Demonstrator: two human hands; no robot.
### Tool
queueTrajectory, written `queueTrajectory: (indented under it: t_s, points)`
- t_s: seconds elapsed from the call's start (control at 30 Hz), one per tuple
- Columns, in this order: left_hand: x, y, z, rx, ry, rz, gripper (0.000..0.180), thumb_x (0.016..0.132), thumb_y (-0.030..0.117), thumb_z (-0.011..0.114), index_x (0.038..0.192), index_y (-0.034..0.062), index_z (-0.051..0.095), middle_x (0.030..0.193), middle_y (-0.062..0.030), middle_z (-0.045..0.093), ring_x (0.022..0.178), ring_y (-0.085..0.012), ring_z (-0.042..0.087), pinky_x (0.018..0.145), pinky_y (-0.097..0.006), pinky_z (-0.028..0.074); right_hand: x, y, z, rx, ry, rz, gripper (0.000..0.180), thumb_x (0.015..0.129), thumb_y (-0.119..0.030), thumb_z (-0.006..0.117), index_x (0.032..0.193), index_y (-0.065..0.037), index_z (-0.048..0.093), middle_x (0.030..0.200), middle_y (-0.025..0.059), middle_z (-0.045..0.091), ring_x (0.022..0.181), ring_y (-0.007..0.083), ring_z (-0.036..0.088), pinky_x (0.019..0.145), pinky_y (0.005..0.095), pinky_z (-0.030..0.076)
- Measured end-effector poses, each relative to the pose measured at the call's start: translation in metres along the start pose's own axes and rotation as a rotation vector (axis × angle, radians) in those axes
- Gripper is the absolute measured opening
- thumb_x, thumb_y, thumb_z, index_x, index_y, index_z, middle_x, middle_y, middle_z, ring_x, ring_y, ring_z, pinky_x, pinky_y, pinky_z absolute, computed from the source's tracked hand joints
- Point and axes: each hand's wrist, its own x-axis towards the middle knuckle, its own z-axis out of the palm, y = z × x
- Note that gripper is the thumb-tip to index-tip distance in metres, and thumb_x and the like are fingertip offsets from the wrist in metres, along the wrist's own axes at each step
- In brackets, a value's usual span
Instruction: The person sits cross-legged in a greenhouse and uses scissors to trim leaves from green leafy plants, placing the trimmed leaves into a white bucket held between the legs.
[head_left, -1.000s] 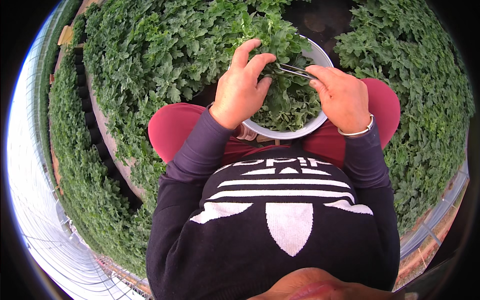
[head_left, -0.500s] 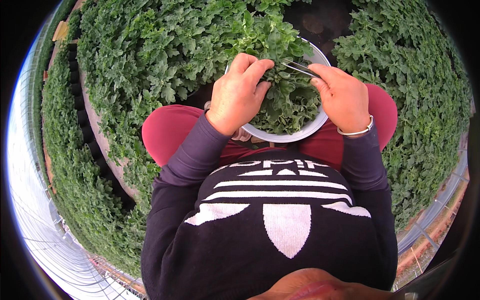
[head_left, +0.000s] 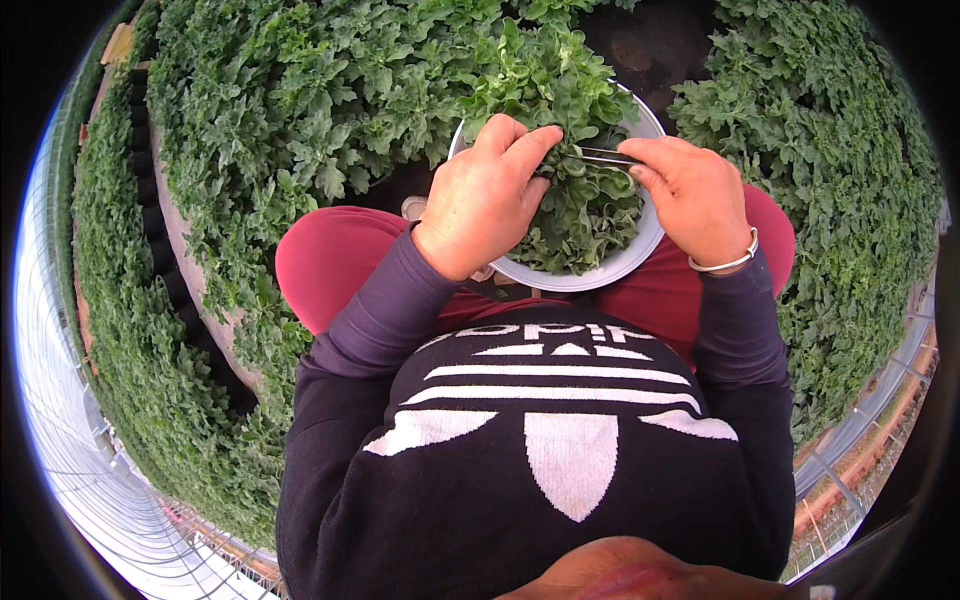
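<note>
- Over a round white basin between the person's bent knees, both hands meet at a clump of leafy green sprigs.
- The right hand has its grip closed on slim metal tweezers, thumb and forefinger pinching them; a pale bracelet circles that wrist.
- The tweezers point leftward, with their tips at the leaves, just beside the left fingers; whether the tips pinch anything is too small to tell.
- The left hand has its fingers bent and touching the sprigs; I cannot tell whether its grip is closed on a stem.
- The sprigs lie across the far side of the basin, and duller, curled leaves fill its near part.
- Dark red trousers show on both sides of the basin.
- Dense green plants stand to the left and right, with dark ground between them beyond the basin.
</note>
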Motion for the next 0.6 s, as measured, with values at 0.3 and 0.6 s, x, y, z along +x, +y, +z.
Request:
queueTrajectory:
  t_s: [0.3,0.6]
  points:
    - [0.0,-0.001,0.001,0.011,-0.006,0.02,0.048,0.081,0.007,0.072,0.128,0.0115,0.062,0.107,-0.0097,0.061,0.087,-0.031,0.066,0.073,-0.04,0.056,0.0,0.004,0.005,0.01,0.006,0.003,0.018,0.087,-0.018,0.068,0.105,-0.017,0.073,0.082,0.0062,0.067,0.075,0.032,0.066,0.063,0.0418,0.051]
    - [0.001,-0.001,0.002,0.032,-0.056,0.02,0.049,0.081,0.007,0.071,0.129,0.0116,0.061,0.107,-0.0104,0.063,0.09,-0.0324,0.067,0.074,-0.041,0.056,0.011,0.007,-0.007,-0.039,-0.107,-0.056,0.017,0.087,-0.017,0.069,0.103,-0.013,0.074,0.088,0.0089,0.07,0.08,0.0324,0.067,0.069,0.0409,0.052]
